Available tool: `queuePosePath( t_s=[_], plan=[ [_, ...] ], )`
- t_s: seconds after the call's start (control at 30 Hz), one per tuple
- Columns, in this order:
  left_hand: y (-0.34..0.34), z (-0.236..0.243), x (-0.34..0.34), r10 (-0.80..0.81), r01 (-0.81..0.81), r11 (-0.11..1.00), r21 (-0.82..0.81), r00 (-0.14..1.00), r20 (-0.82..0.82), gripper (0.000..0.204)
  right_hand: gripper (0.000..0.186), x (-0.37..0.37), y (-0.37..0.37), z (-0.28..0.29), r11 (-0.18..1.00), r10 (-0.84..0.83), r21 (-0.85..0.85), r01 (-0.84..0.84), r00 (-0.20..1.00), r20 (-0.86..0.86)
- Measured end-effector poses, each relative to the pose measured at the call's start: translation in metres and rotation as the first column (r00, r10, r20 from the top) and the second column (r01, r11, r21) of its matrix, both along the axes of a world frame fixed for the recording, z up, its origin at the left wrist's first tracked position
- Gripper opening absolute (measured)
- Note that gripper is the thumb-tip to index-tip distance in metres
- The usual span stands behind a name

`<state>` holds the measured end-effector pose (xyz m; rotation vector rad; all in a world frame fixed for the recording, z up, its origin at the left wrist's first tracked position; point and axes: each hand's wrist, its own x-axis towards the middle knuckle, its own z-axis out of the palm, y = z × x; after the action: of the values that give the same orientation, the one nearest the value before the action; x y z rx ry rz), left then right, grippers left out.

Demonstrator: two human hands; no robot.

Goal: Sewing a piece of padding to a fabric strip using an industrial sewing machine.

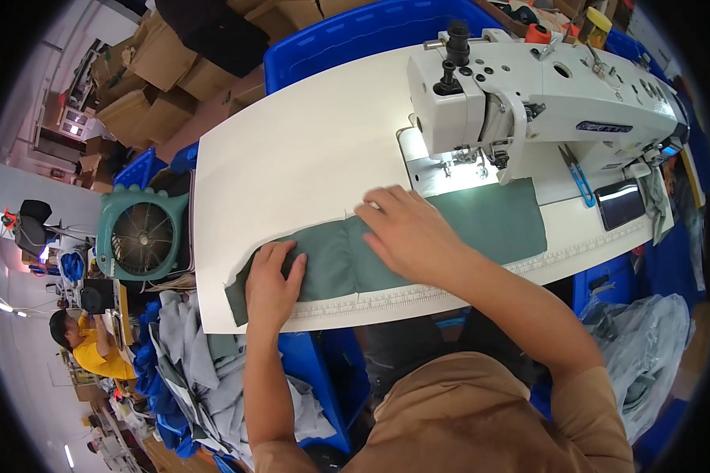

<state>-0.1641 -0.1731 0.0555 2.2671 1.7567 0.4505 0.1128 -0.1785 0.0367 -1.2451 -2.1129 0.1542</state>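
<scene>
A long strip of dark green fabric (481, 225) lies along the front of the white sewing table (308, 150), with a seam or fold crossing it near the middle. My left hand (273, 280) rests on the strip's left end, fingers spread on the cloth. Over the middle of the strip is my right hand (406, 232), its fingers apart and partly curled, the fingertips near the cloth's far edge. Behind the fabric's right part stands a white sewing machine (481, 110), its lamp lighting the needle area. The cloth lies in front of the needle.
Blue thread snips (580, 177) and a black phone (619, 203) lie right of the fabric. A printed ruler strip (402, 297) runs along the front edge. A green fan (143, 235) stands left; grey cloth pieces (205, 355) are heaped below. Far left, a person in yellow (102, 351) sits.
</scene>
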Motion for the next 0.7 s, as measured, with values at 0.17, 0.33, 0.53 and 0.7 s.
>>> queuePosePath(
  t_s=[0.17, 0.33, 0.53, 0.7],
  plan=[
    [-0.028, -0.033, -0.009, 0.047, -0.049, 0.999, 0.012, 0.990, 0.135, 0.041, 0.036, -0.024, 0.035, 0.000, 0.953, 0.055, -0.301, 0.023, 0.967, 0.249],
    [-0.043, -0.039, -0.018, 0.061, -0.078, 0.993, 0.088, 0.982, 0.181, 0.036, 0.035, -0.032, 0.050, 0.004, 0.844, 0.127, -0.536, -0.009, 0.975, 0.184],
    [-0.109, -0.044, -0.011, 0.062, -0.194, 0.929, 0.314, 0.921, 0.384, 0.006, 0.031, -0.017, 0.043, 0.006, 0.688, 0.092, -0.719, -0.094, 0.995, -0.042],
    [-0.193, -0.070, 0.042, 0.544, 0.215, 0.719, -0.661, 0.417, 0.728, 0.030, 0.029, -0.013, 0.025, 0.010, 0.586, 0.069, -0.778, -0.228, 0.970, -0.232]
  ],
)
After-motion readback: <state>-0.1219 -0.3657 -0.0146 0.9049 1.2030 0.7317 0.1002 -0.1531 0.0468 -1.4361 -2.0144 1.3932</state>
